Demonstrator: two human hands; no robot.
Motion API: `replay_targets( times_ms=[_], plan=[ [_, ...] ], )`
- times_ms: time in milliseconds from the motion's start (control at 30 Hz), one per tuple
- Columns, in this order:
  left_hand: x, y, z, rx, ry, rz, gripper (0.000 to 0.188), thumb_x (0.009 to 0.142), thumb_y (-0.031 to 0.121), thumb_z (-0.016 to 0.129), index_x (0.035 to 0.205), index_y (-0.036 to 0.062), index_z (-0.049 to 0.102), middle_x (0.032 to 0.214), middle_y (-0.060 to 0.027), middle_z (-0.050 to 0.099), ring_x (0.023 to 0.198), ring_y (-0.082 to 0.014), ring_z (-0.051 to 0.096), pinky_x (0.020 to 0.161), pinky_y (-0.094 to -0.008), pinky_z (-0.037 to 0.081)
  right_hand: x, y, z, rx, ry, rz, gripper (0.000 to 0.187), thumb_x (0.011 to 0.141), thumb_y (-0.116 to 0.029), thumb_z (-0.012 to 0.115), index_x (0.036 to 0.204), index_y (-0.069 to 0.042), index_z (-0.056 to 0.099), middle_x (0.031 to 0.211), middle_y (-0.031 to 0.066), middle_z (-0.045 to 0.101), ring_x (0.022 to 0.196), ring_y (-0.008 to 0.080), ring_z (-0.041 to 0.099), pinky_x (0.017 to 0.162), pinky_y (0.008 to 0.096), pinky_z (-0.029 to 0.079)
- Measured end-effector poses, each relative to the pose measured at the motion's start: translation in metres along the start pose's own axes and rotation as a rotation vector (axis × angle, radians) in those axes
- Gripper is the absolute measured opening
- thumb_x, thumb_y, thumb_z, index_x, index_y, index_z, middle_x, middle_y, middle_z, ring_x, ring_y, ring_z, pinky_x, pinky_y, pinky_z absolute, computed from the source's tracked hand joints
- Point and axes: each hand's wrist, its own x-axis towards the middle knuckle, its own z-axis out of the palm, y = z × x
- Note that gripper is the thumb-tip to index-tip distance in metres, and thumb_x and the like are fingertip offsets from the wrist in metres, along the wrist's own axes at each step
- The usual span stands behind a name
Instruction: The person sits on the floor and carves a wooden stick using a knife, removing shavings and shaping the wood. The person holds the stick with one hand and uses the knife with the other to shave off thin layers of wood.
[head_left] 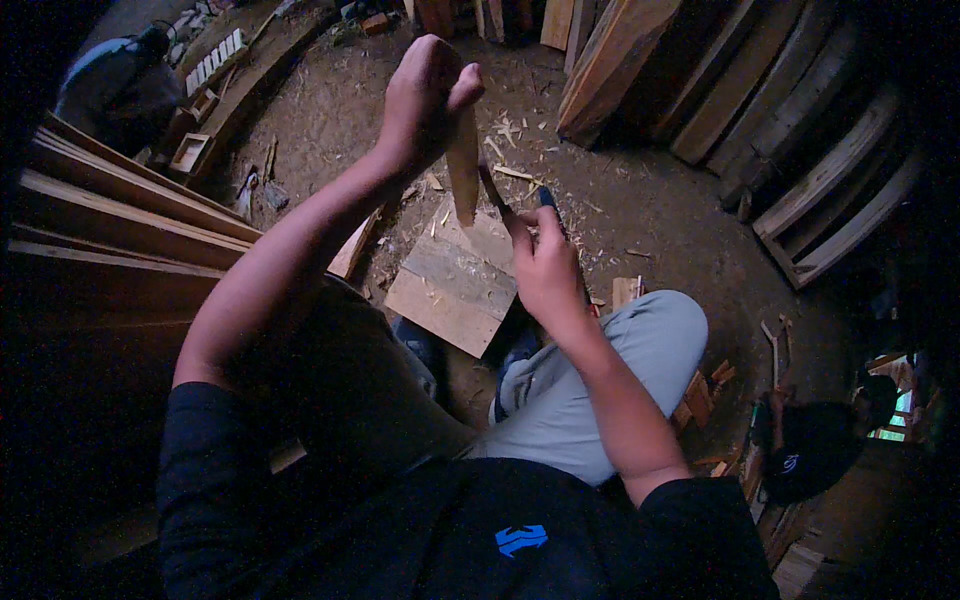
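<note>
My left hand (425, 105) is raised and closed around the top of a pale wooden stick (462, 175). The stick stands nearly upright, its lower end down on a square plank block (440, 300) between my feet. In my closed right hand (547, 262) is a dark, narrow-bladed knife (492, 190), its blade close to the right side of the stick. Whether blade and wood touch, I cannot tell. Something dark blue (546, 196) shows just beyond my right fingers; its kind is unclear.
Wood shavings (510, 130) litter the dirt floor around the block. Stacked boards (130, 200) rise at the left; thick timbers (620, 70) and a wooden frame (840, 220) stand at the right. One person (115, 85) is at the far left, another (815, 450) at the right.
</note>
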Motion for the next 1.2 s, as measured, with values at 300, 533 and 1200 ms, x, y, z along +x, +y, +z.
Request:
replay_targets(
  times_ms=[300, 533, 1200],
  plan=[
    [0.002, 0.002, 0.002, -0.009, 0.013, 0.016, 0.022, 0.090, 0.018, 0.063, 0.086, 0.0025, 0.047, 0.074, -0.0102, 0.053, 0.067, -0.0187, 0.051, 0.064, -0.0313, 0.044, 0.018, 0.024, -0.006, 0.966, -0.654, 0.844, 0.033, 0.094, -0.038, 0.044, 0.106, -0.008, 0.053, 0.059, -0.0028, 0.038, 0.038, 0.0049, 0.026, 0.032, 0.0225, 0.021],
    [0.000, 0.005, 0.000, -0.019, -0.027, -0.019, 0.022, 0.088, 0.018, 0.065, 0.090, 0.0029, 0.048, 0.075, -0.0100, 0.054, 0.066, -0.0189, 0.051, 0.063, -0.0319, 0.045, 0.018, 0.037, 0.016, 0.433, 0.016, 0.118, 0.031, 0.100, -0.034, 0.043, 0.098, -0.005, 0.056, 0.063, -0.0038, 0.042, 0.048, 0.0029, 0.034, 0.042, 0.0197, 0.027],
    [-0.001, -0.003, 0.003, -0.022, 0.032, -0.023, 0.029, 0.088, 0.020, 0.066, 0.101, 0.0044, 0.046, 0.075, -0.0092, 0.054, 0.066, -0.0179, 0.051, 0.062, -0.0319, 0.045, 0.017, 0.013, 0.002, 0.644, -0.492, 0.702, 0.033, 0.096, -0.039, 0.044, 0.099, -0.009, 0.058, 0.062, -0.0023, 0.042, 0.041, 0.0083, 0.034, 0.039, 0.0267, 0.028]
  ],
)
